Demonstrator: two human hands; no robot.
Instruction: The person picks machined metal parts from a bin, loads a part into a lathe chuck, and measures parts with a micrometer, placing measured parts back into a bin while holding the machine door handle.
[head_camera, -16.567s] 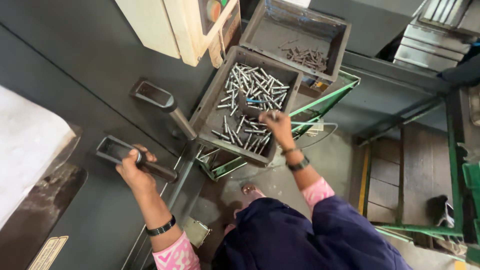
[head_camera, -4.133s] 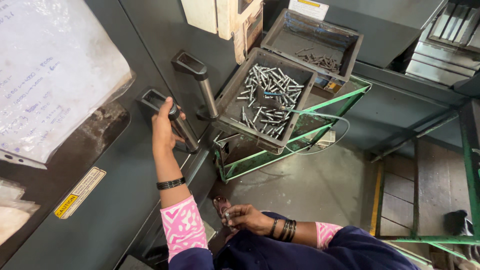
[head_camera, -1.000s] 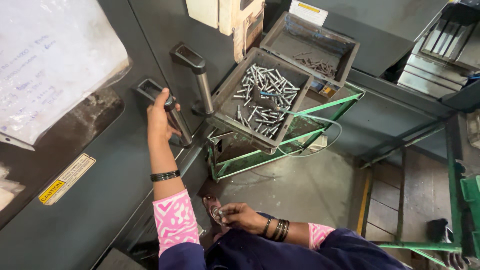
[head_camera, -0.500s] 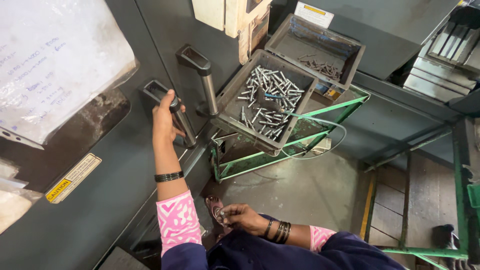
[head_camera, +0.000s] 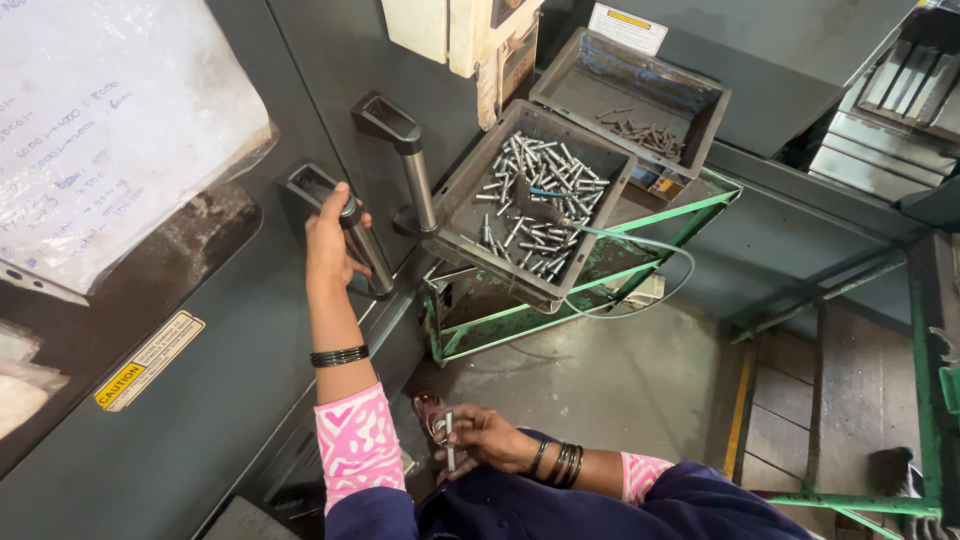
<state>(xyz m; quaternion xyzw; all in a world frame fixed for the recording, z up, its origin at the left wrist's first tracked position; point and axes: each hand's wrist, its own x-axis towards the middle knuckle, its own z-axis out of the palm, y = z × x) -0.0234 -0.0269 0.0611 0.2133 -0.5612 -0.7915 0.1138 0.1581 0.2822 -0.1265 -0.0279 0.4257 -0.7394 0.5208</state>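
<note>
Grey-green sheet metal fills the head view: the sliding doors of a machine enclosure, each with a bar handle. The left hand is wrapped around the nearer door handle, fingers closed over the bar near its top, arm stretched up and forward, a grip that suits pulling or steadying the door. The second door handle stands free just beside it. On the panel to the left hang a plastic-covered paper sheet and a yellow warning label.

The right hand is held low, close to the body, closed around a few small metal pins, one standing upright between the fingers; held so, they are kept out of the way while the other arm reaches.

Beside the doors a green metal stand carries a dark tray heaped with similar silvery pins, tilted toward the person for easy picking. A second tray behind it holds only a few darker pieces. A thin hose loops under the stand, above the stained concrete floor.
</note>
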